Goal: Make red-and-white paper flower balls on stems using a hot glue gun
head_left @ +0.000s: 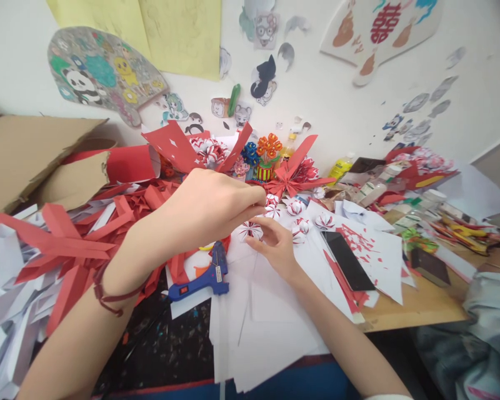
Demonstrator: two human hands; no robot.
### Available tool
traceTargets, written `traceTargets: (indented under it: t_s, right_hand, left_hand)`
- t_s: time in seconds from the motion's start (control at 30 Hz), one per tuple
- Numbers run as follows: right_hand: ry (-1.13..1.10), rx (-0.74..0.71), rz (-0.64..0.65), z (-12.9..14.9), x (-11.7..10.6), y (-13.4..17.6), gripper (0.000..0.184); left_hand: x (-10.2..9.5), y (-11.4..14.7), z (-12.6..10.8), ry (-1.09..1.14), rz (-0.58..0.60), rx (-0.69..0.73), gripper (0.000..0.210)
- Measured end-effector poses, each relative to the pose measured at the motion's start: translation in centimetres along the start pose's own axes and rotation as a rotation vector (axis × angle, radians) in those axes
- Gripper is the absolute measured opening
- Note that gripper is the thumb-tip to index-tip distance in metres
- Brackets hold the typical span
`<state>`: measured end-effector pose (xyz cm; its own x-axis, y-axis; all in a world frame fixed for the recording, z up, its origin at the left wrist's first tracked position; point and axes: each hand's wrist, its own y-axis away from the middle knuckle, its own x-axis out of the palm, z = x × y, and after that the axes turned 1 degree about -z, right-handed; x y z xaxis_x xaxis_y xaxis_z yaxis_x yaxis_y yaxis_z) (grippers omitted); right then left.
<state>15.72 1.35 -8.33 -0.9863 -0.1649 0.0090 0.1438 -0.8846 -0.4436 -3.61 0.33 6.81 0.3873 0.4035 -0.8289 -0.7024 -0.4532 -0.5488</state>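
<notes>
In the middle of the head view, my right hand [277, 250] has its thumb and fingers closed around a small red-and-white folded paper flower [250, 229]. My left hand [216, 203] is raised just above it, the wrist bent and the fingertips pinched together; what they hold, if anything, is hidden. A blue glue gun [204, 278] lies below my left hand, beside white paper sheets [270, 311]. Several similar paper flowers [295, 206] rest on the paper beyond my right hand.
Red folded paper strips [75, 239] and white ones [8, 278] are heaped at left, near cardboard [33, 150]. A black phone [348, 261] lies at right beside red paper scraps [358, 241]. Finished bouquets [210, 150] stand against the wall. Another person's clothing [491, 311] shows far right.
</notes>
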Motion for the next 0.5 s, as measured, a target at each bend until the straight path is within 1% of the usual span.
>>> traceTargets:
  t_s: [0.17, 0.27, 0.33, 0.37, 0.43, 0.5]
  right_hand:
    - [-0.003, 0.006, 0.010, 0.0, 0.0, 0.0, 0.036]
    - [-0.008, -0.006, -0.011, 0.1, 0.0, -0.1, 0.035]
    - [-0.009, -0.011, -0.032, 0.1, 0.0, -0.2, 0.035]
    - [-0.009, -0.013, -0.040, 0.0, -0.1, -0.3, 0.036]
    - [-0.008, -0.017, -0.059, -0.2, -0.2, -0.5, 0.036]
    - [-0.002, -0.021, -0.085, -0.5, -0.4, -0.7, 0.035]
  left_hand:
    - [-0.1, -0.1, 0.1, -0.013, 0.034, -0.030, 0.022]
    - [-0.1, -0.1, 0.4, 0.013, 0.039, -0.052, 0.019]
    - [-0.1, -0.1, 0.6, 0.035, 0.030, -0.085, 0.021]
    - [-0.2, -0.1, 0.6, 0.050, 0.020, -0.105, 0.024]
    - [-0.9, 0.0, 0.7, 0.093, -0.038, -0.152, 0.027]
    - [-2.2, 0.1, 0.5, 0.176, -0.140, -0.200, 0.027]
